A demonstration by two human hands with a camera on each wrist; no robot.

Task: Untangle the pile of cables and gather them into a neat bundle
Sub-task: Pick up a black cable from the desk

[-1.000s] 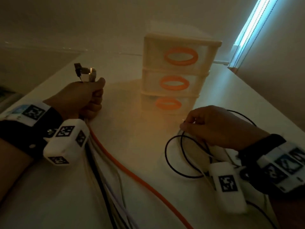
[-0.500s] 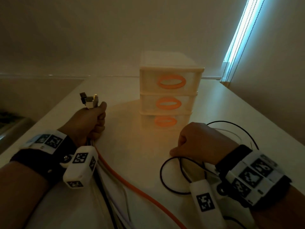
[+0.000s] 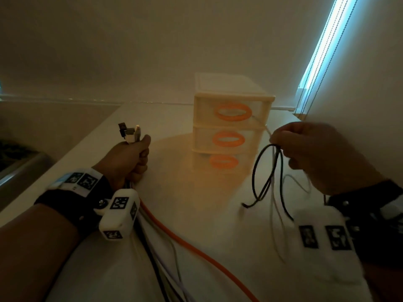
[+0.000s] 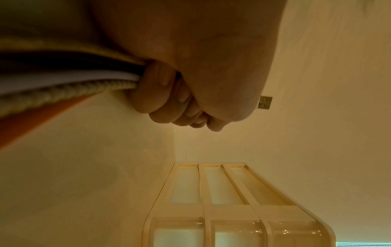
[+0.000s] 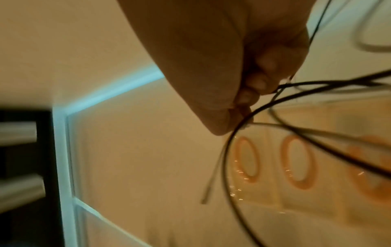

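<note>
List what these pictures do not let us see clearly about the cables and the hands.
- Connector ends: head view, too small and dim to tell their types.
- Cable bundle: cut off by the lower edge; its length is unknown.
- Black cable: head view, motion blur; its tangle with the pale cable is unclear.
- Right hand: wrist view, fingertips blurred.

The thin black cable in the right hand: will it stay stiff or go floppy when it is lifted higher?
Probably floppy: the thin black cable hangs from the right hand in loose drooping loops. It seems light, since a fingertip pinch carries it. It may snag, because a pale thin cable hangs among its loops.
</note>
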